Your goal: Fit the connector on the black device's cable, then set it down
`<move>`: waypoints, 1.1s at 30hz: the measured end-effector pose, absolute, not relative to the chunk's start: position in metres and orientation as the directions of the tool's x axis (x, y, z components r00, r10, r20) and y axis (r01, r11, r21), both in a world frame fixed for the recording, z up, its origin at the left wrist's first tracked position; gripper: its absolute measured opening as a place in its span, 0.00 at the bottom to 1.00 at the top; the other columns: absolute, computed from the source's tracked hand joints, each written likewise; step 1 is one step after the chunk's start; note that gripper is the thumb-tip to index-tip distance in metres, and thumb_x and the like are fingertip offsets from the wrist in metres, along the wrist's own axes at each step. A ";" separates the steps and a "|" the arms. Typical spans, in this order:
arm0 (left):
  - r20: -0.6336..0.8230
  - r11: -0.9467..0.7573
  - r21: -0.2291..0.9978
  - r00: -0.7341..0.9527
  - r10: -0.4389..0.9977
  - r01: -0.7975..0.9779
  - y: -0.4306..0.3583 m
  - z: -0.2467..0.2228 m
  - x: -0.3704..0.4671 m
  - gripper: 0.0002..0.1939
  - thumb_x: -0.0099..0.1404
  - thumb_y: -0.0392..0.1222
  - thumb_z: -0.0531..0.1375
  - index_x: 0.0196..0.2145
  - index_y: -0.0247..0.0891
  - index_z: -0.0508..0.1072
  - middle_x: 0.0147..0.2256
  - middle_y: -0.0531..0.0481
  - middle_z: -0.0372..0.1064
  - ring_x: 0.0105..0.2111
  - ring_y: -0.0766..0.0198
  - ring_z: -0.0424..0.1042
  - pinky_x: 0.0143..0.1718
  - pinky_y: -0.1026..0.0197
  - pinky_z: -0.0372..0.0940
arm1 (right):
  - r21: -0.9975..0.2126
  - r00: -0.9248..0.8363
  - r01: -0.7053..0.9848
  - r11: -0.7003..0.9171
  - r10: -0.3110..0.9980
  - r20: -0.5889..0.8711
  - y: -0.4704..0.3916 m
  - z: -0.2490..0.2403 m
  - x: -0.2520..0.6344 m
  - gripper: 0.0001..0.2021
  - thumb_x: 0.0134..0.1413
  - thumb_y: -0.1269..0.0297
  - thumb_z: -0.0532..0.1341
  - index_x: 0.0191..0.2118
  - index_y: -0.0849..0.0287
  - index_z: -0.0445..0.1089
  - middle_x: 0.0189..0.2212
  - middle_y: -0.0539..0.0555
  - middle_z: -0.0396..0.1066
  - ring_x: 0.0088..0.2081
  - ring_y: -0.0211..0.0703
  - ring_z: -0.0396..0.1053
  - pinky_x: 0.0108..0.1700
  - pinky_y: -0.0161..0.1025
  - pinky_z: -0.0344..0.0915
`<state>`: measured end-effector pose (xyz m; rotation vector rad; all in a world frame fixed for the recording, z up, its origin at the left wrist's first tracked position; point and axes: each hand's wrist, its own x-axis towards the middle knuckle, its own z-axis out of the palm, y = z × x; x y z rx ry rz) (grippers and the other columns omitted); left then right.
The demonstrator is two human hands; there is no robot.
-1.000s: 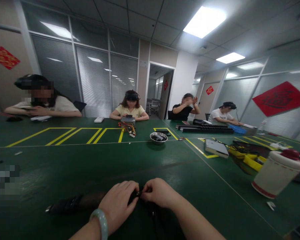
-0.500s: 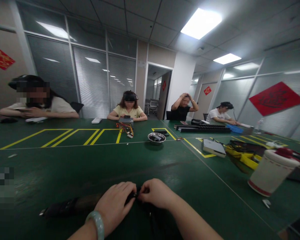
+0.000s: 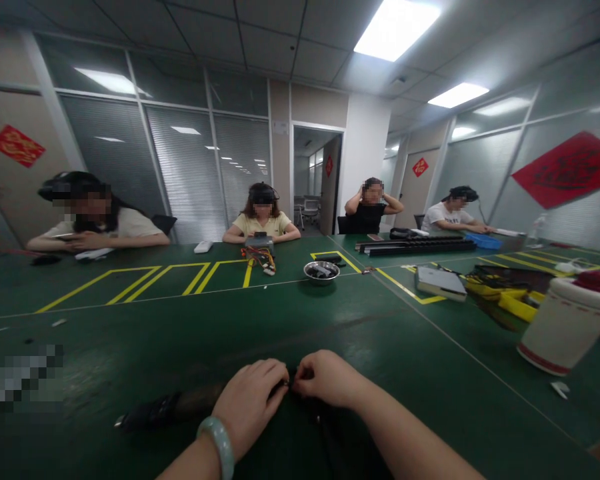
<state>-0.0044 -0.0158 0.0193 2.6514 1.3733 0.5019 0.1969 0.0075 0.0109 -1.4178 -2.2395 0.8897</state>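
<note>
A long dark cylindrical object (image 3: 180, 408) with a shiny metal tip lies on the green table, running under my left hand (image 3: 253, 403). The fingers of my left hand are closed around its right end, and a pale green bangle (image 3: 216, 437) circles that wrist. Close beside it, my right hand (image 3: 327, 380) is pinched at the same end. What its fingertips hold is too small and dark to make out. Below my right hand is a dark, slender shape (image 3: 323, 427) whose details are lost in the shade.
Ahead is a metal bowl (image 3: 321, 272) of small dark parts. A grey box with coloured wires (image 3: 260, 253) sits beyond it. To the right are a flat silver device (image 3: 440, 283), a yellow tray (image 3: 520, 305) and a white canister (image 3: 563, 327). Several people sit opposite.
The whole view has shifted slightly, so my hands appear a little farther right. Both remain at the dark object's end. A person opposite has lowered their hands to the sides of their head.
</note>
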 end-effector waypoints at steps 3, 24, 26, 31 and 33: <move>0.244 -0.593 0.241 0.544 0.803 0.768 -0.014 0.017 -0.005 0.07 0.65 0.37 0.53 0.38 0.44 0.70 0.42 0.53 0.69 0.43 0.60 0.67 0.46 0.56 0.61 | -0.663 -0.439 0.679 0.315 0.898 -0.022 0.008 0.012 0.197 0.08 0.48 0.62 0.62 0.33 0.57 0.76 0.26 0.49 0.74 0.27 0.36 0.69 0.26 0.29 0.56; 0.315 -0.582 0.272 0.501 0.806 0.766 -0.015 0.016 -0.002 0.05 0.63 0.39 0.55 0.37 0.42 0.69 0.42 0.51 0.71 0.45 0.59 0.68 0.58 0.46 0.56 | -0.696 -0.414 0.670 0.256 0.908 -0.065 0.005 0.018 0.196 0.08 0.50 0.62 0.61 0.35 0.57 0.76 0.29 0.50 0.75 0.30 0.37 0.70 0.28 0.30 0.59; 0.326 -0.592 0.250 0.509 0.797 0.766 -0.014 0.015 -0.002 0.05 0.63 0.40 0.55 0.37 0.42 0.70 0.43 0.51 0.71 0.46 0.58 0.68 0.59 0.45 0.55 | -0.700 -0.424 0.666 0.259 0.903 -0.070 0.006 0.017 0.197 0.09 0.50 0.62 0.61 0.35 0.58 0.75 0.29 0.50 0.75 0.29 0.37 0.70 0.28 0.30 0.59; 0.337 -0.589 0.214 0.507 0.793 0.779 -0.013 0.012 -0.003 0.09 0.63 0.42 0.56 0.42 0.43 0.69 0.46 0.50 0.71 0.48 0.57 0.68 0.60 0.44 0.51 | -0.690 -0.454 0.654 0.309 0.891 -0.030 0.009 0.014 0.199 0.09 0.50 0.60 0.61 0.34 0.57 0.75 0.27 0.49 0.74 0.28 0.36 0.69 0.29 0.30 0.59; 0.337 -0.577 0.207 0.496 0.800 0.790 -0.013 0.013 -0.003 0.11 0.62 0.42 0.57 0.43 0.43 0.69 0.47 0.49 0.70 0.49 0.56 0.68 0.60 0.44 0.52 | -0.684 -0.454 0.658 0.315 0.891 -0.026 0.010 0.013 0.200 0.09 0.49 0.60 0.62 0.34 0.57 0.76 0.27 0.49 0.74 0.28 0.36 0.69 0.29 0.30 0.58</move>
